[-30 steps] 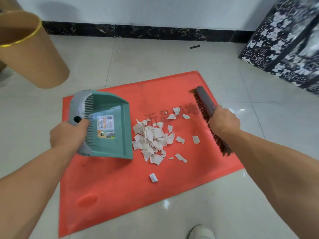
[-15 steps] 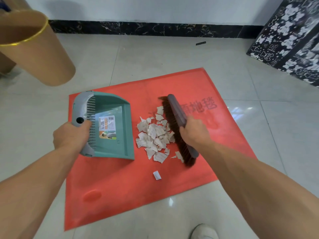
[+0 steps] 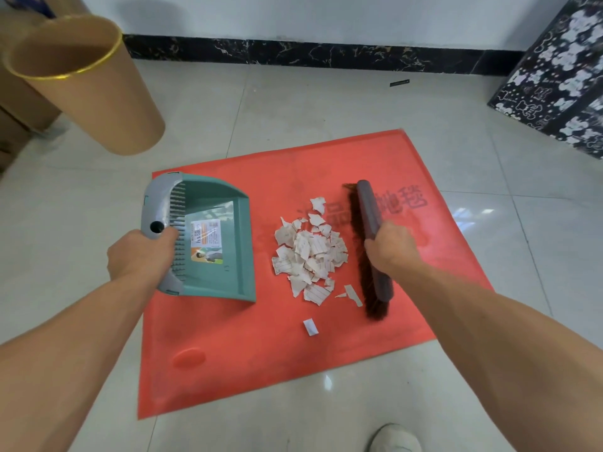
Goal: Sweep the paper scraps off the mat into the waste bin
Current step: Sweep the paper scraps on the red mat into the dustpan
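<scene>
A red mat (image 3: 267, 360) lies on the tiled floor. A heap of white paper scraps (image 3: 310, 256) sits at its middle, and one stray scrap (image 3: 310, 327) lies nearer to me. My left hand (image 3: 140, 256) grips the grey handle of a green dustpan (image 3: 225, 243), which rests flat on the mat just left of the heap, mouth toward it. My right hand (image 3: 390, 249) holds a brown brush (image 3: 370, 243), bristles down against the heap's right side. The tan waste bin (image 3: 88, 83) with a gold rim stands at the far left, off the mat.
A black box with white bear print (image 3: 561, 89) stands at the far right. A small dark strip (image 3: 399, 82) lies on the floor near the black skirting. Cardboard boxes (image 3: 16, 119) sit behind the bin. My white shoe (image 3: 394, 438) shows at the bottom edge.
My right hand has swept the brush leftward across the mat, pushing the scattered scraps into a tighter heap beside the dustpan. The dustpan and my left hand have stayed put.
</scene>
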`<state>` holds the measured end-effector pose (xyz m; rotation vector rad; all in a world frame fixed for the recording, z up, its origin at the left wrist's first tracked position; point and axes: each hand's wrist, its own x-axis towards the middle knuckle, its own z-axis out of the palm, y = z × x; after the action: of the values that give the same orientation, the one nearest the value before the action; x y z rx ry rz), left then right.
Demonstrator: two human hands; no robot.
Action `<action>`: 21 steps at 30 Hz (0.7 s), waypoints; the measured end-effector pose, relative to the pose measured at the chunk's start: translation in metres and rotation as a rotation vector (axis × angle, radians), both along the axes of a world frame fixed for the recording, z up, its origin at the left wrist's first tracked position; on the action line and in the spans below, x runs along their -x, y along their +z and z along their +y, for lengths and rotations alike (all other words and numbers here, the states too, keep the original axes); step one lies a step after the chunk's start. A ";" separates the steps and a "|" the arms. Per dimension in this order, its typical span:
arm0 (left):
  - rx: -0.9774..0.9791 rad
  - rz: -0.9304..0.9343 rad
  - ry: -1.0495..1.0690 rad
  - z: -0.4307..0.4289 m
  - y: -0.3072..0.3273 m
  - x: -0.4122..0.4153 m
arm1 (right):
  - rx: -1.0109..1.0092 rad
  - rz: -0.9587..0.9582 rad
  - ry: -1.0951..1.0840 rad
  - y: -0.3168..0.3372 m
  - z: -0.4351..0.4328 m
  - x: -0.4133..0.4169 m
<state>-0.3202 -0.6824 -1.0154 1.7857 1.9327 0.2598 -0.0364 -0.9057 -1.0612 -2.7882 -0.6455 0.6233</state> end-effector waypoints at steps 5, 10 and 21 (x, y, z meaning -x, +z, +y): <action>-0.002 -0.007 0.000 -0.001 0.000 -0.001 | -0.112 0.056 0.049 -0.001 0.017 0.027; -0.017 -0.016 -0.008 0.004 0.002 0.000 | -0.131 -0.013 0.050 0.011 0.012 0.017; -0.045 -0.010 0.033 0.014 0.008 0.003 | -0.007 0.265 0.612 0.044 0.007 -0.004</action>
<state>-0.3234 -0.6689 -1.0074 1.7789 1.9649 0.3258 -0.0329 -0.8984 -1.0176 -2.4115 -1.4400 1.0662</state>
